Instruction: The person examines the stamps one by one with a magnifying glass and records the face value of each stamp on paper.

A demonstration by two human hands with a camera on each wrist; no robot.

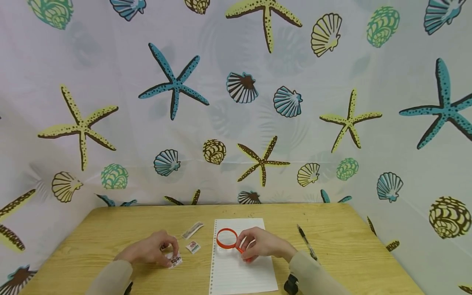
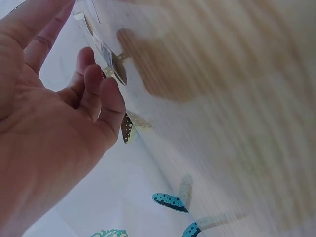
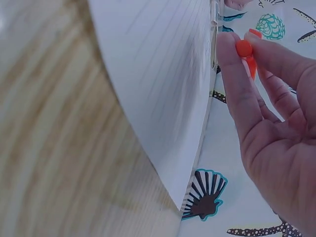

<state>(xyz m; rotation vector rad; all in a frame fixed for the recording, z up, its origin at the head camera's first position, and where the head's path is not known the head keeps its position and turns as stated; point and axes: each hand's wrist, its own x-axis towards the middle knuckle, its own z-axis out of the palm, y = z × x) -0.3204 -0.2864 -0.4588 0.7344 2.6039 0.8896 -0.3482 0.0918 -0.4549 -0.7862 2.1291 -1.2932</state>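
Observation:
In the head view, my right hand (image 1: 259, 244) pinches the handle of a red magnifying glass (image 1: 226, 229). Its round lens is over a sheet of lined paper (image 1: 243, 274); the right wrist view shows the red handle end (image 3: 244, 48) between thumb and finger. My left hand (image 1: 155, 248) holds a small white-edged stamp (image 1: 176, 260) with a dark print by thumb and forefinger, low over the wooden table. Those fingertips are cut off in the left wrist view. Beside this hand lie a second stamp (image 1: 193, 247) with a reddish picture and a long narrow one (image 1: 193, 230).
A black pen (image 1: 307, 241) lies on the wooden table (image 1: 354, 250), right of the paper. White cloth (image 1: 217, 184) printed with shells and starfish rises behind the table and along both sides.

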